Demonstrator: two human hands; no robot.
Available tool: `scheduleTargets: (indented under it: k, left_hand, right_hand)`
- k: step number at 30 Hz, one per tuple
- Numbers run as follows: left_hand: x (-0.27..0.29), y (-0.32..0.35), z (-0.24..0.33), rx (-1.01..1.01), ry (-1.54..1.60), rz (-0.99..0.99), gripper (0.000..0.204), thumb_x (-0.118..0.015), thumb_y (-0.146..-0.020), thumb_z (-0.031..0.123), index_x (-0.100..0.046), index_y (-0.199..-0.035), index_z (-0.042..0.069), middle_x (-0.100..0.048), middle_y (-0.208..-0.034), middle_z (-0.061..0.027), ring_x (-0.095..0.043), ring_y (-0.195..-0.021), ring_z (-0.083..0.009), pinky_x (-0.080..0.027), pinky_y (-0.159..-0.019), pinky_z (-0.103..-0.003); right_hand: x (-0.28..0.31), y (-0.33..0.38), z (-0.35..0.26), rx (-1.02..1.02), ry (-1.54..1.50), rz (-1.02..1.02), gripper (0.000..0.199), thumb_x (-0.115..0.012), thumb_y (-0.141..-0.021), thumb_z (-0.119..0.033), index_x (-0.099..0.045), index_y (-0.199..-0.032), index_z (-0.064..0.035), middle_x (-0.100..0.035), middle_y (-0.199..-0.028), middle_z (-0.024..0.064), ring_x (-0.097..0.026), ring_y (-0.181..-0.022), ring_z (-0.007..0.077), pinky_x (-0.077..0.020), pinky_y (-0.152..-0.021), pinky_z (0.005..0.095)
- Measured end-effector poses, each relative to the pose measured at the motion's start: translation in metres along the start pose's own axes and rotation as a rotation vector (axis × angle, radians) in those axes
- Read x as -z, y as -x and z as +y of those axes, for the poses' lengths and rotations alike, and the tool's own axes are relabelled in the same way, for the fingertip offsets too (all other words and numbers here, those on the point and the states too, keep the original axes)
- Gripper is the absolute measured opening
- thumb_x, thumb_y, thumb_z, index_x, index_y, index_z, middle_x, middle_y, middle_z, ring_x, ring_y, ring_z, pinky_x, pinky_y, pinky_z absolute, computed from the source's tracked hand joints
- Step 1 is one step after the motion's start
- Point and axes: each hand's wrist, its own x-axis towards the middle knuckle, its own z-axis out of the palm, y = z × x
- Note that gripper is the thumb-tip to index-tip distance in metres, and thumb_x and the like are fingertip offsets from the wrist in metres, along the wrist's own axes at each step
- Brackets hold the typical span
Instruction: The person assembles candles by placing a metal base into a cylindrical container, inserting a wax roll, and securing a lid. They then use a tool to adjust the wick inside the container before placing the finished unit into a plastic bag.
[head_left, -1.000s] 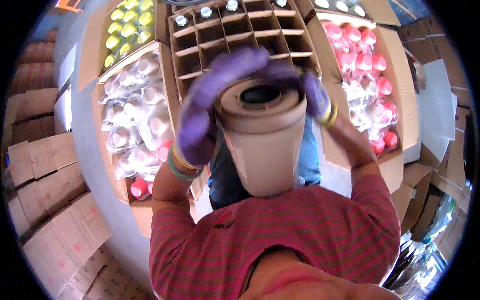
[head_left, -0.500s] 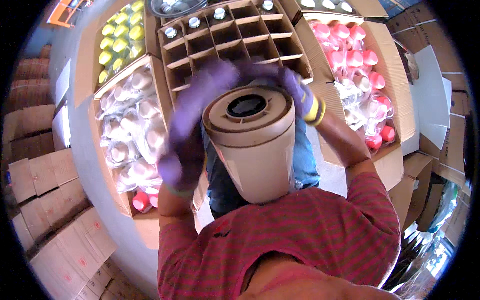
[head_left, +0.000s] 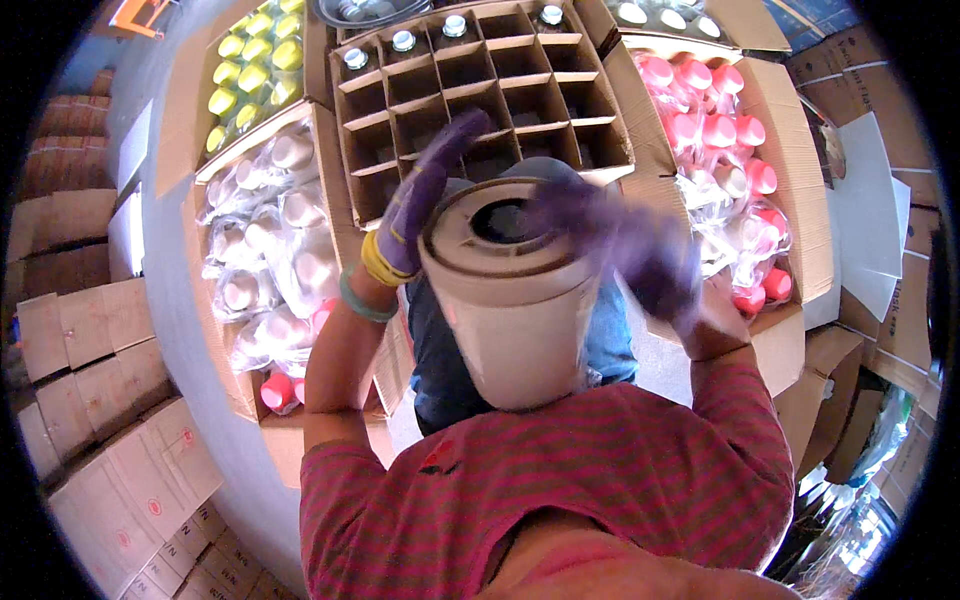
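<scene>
Beige cylinder (head_left: 520,300) between left hand (head_left: 425,195), right hand (head_left: 630,250)

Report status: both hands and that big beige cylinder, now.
Left hand gloved purple, against the beige cylinder at its rim. Right hand blurred in motion over its top. Divided cardboard box beyond, mostly empty cells; nothing blocking.
</scene>
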Motion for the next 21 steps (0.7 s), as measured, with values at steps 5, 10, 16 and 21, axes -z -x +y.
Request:
scheduleTargets:
  k: [5,10,16,21]
  left_hand:
    - [-0.024,-0.002,0.051,-0.128,0.101,-0.250,0.059,-0.035,-0.099,0.036,-0.035,-0.143,-0.002,-0.037,-0.148,-0.0155,-0.034,-0.137,-0.0248,-0.023,-0.114,-0.036]
    - [0.003,-0.016,0.020,0.094,0.156,-0.168,0.065,-0.042,-0.097,0.041,-0.034,-0.144,-0.003,-0.037,-0.148,-0.0144,-0.033,-0.138,-0.0224,-0.020,-0.115,-0.036]
    - [-0.032,-0.018,0.066,-0.062,0.057,-0.295,0.090,-0.030,-0.091,0.068,-0.038,-0.139,-0.007,-0.041,-0.144,-0.0193,-0.036,-0.136,-0.0265,-0.020,-0.115,-0.036]
    - [-0.007,-0.027,0.033,0.200,0.134,-0.339,0.070,-0.038,-0.097,0.049,-0.036,-0.141,-0.006,-0.040,-0.145,-0.0189,-0.041,-0.133,-0.0276,-0.026,-0.113,-0.037]
  right_hand:
    - [-0.009,0.015,0.011,-0.235,0.016,0.014,0.061,-0.034,-0.095,-0.052,-0.061,-0.120,-0.0031,-0.058,-0.126,0.0190,-0.052,-0.121,0.0363,-0.0345,-0.107,0.0460]
    - [-0.005,0.008,0.006,-0.017,0.157,0.060,0.067,-0.028,-0.096,-0.055,-0.062,-0.114,-0.0010,-0.057,-0.127,0.0213,-0.051,-0.123,0.0374,-0.0296,-0.109,0.0508]
    - [-0.032,0.020,0.024,-0.279,-0.147,0.293,0.043,-0.046,-0.095,-0.036,-0.058,-0.119,-0.0019,-0.058,-0.124,0.0193,-0.054,-0.117,0.0338,-0.0364,-0.104,0.0441]
    - [-0.023,-0.007,-0.023,0.100,0.298,0.029,0.031,-0.057,-0.085,-0.015,-0.061,-0.114,-0.0042,-0.062,-0.119,0.0164,-0.056,-0.115,0.0342,-0.0403,-0.098,0.0486]
